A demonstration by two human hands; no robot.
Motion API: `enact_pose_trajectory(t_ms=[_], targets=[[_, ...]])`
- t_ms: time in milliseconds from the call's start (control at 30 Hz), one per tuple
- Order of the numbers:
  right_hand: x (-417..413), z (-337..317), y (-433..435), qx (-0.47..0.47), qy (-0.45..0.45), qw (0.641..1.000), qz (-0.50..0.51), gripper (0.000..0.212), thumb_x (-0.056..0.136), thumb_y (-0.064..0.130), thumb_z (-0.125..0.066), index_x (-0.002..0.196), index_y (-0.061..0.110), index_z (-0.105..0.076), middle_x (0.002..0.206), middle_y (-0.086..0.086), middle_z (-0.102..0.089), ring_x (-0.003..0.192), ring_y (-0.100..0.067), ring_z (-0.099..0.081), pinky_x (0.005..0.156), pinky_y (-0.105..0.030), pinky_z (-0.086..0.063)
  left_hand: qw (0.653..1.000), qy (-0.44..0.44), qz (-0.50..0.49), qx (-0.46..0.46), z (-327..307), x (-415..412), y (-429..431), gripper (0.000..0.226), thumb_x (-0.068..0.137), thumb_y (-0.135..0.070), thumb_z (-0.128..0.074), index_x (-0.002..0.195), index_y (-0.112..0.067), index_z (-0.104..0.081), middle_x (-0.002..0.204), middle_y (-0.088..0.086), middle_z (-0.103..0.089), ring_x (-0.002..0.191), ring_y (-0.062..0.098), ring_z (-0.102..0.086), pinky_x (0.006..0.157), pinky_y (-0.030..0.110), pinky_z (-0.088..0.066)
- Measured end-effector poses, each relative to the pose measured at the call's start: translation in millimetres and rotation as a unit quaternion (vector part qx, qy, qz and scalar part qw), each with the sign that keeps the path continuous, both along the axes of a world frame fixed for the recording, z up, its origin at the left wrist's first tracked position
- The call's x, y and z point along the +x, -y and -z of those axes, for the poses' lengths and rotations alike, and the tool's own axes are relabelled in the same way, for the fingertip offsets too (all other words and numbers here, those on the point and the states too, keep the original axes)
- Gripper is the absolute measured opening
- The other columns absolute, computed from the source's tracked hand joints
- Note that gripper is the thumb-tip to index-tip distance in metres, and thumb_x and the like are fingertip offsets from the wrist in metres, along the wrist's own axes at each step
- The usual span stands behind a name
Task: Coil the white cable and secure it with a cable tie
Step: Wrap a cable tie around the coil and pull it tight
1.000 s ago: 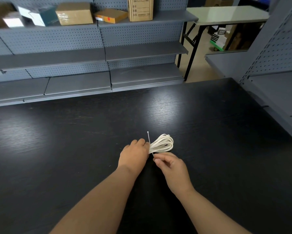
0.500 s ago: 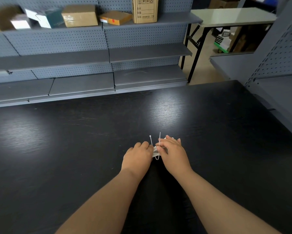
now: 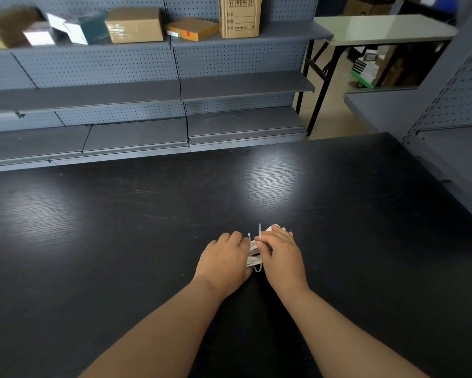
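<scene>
The coiled white cable [image 3: 253, 252] lies on the black table [image 3: 120, 241], mostly hidden between my two hands. My left hand [image 3: 225, 257] grips the coil's left side with curled fingers. My right hand [image 3: 279, 255] lies over the coil's right part and pinches the thin white cable tie [image 3: 259, 236]. Both ends of the tie stick up between the hands, and its loop shows under the coil near my wrists.
Grey pegboard shelving [image 3: 174, 91] runs along the table's far edge, with cardboard boxes [image 3: 134, 24] on its top shelf. More grey shelving [image 3: 452, 132] stands at the right. A pale folding table [image 3: 384, 28] is at the back right.
My right hand has moved from the near side of the coil up over it, bringing the second end of the tie up beside the first. My left hand stayed on the coil.
</scene>
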State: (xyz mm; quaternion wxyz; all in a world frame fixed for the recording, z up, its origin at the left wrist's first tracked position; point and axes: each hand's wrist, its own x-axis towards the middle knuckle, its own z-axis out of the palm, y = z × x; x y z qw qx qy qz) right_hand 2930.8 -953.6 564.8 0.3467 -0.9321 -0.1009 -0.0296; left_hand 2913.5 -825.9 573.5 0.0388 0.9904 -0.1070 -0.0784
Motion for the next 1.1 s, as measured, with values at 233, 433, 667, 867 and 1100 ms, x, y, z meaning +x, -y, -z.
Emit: enact_pose_trajectory(t_ms=[233, 433, 667, 867, 1100], targets=[[-4, 3, -1, 0.006, 0.011, 1.0, 0.024, 0.018, 0.092, 0.016, -0.056, 0.101, 0.012, -0.071, 0.106, 0.002, -0.066, 0.112, -0.009, -0.053, 0.104, -0.011, -0.011, 1.0, 0.014, 0.02, -0.006, 2, -8, -4, 0.067, 0.085, -0.054, -0.038, 0.139, -0.016, -0.029, 0.128, 0.001, -0.043, 0.115, 0.021, -0.043, 0.097, 0.035, -0.038], [-6, 7, -2, 0.013, 0.004, 0.999, 0.035, 0.022, 0.092, 0.015, -0.057, 0.109, 0.009, -0.07, 0.114, -0.001, -0.067, 0.123, -0.011, -0.049, 0.101, -0.004, -0.008, 0.999, 0.048, -0.012, -0.02, 9, -13, -3, 0.077, 0.08, -0.057, 0.005, 0.141, -0.022, -0.027, 0.129, -0.003, -0.045, 0.114, 0.019, -0.044, 0.096, 0.033, -0.036], [-4, 9, -2, 0.0, 0.0, 1.0, 0.03, 0.023, 0.092, 0.016, -0.056, 0.111, 0.012, -0.069, 0.116, 0.001, -0.065, 0.12, -0.01, -0.051, 0.107, -0.012, -0.014, 0.996, 0.05, -0.055, -0.047, 9, -10, 1, 0.042, 0.097, -0.046, -0.022, 0.133, -0.031, -0.035, 0.127, -0.007, -0.047, 0.114, 0.016, -0.045, 0.094, 0.031, -0.037], [-6, 8, -2, 0.003, 0.003, 1.0, 0.028, 0.025, 0.093, 0.016, -0.055, 0.114, 0.012, -0.068, 0.119, 0.002, -0.065, 0.125, -0.008, -0.046, 0.095, 0.005, -0.004, 0.996, 0.032, -0.075, -0.046, 8, -5, 4, 0.043, 0.093, -0.045, -0.032, 0.133, -0.029, -0.038, 0.128, -0.005, -0.046, 0.115, 0.016, -0.043, 0.095, 0.031, -0.037], [-7, 10, -1, 0.008, 0.005, 1.0, 0.022, 0.026, 0.093, 0.016, -0.054, 0.117, 0.011, -0.066, 0.122, 0.001, -0.064, 0.129, -0.007, -0.042, 0.094, 0.006, 0.0, 0.994, 0.024, -0.094, -0.041, 8, -3, 6, 0.045, 0.096, -0.041, -0.025, 0.139, -0.029, -0.034, 0.13, -0.004, -0.044, 0.116, 0.018, -0.042, 0.097, 0.033, -0.036]])
